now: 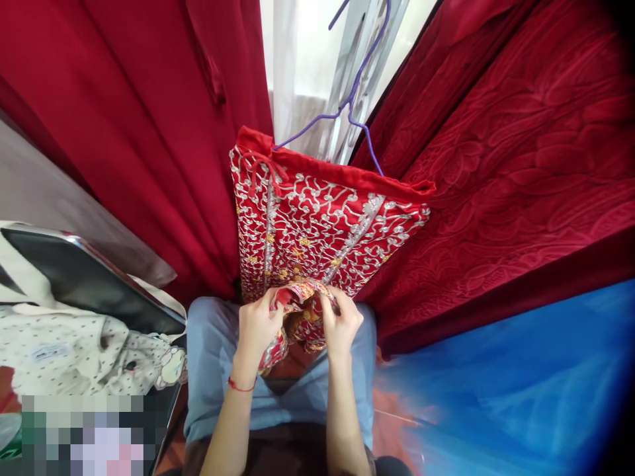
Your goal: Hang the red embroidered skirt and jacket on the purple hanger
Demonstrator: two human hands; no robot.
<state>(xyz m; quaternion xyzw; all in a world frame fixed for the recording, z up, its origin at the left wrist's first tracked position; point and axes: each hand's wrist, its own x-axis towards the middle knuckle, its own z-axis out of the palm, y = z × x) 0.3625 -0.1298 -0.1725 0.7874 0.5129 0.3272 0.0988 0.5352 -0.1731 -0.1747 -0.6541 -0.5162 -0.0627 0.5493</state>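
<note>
A red skirt [317, 218] with silver and gold embroidery hangs by its plain red waistband from a purple hanger [350, 99]. A thin red tie dangles at the waistband's left. Between my knees, my left hand [258, 324] pinches the skirt's lower, gathered edge, thumb on top. My right hand [341, 322] grips the same edge a little to the right, its thumb pressing down. Bunched cloth sags between and below both hands, hiding some fingertips. A red string circles my left wrist.
Dark red curtains [149, 99] hang at left, and an embossed red curtain [506, 165] at right. Left of my legs are a black chair back [94, 277] and a dotted cream cloth [74, 350]. Bright blue fabric [520, 377] spreads at lower right.
</note>
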